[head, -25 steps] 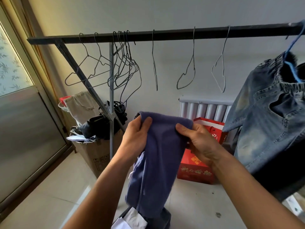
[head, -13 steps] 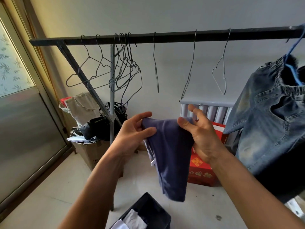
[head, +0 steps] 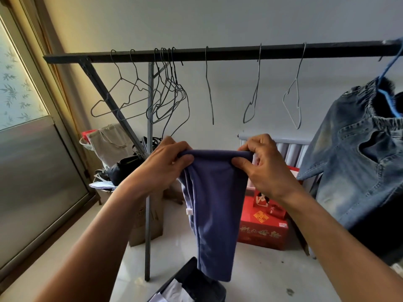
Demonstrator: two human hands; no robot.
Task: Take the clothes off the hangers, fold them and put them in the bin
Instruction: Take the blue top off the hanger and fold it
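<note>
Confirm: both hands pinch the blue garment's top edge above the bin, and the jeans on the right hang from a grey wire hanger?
One detail is wrong: the head view shows the jeans on a blue hanger, not a grey wire one. Otherwise yes: left hand and right hand pinch the blue garment by its top edge above the bin.
</note>
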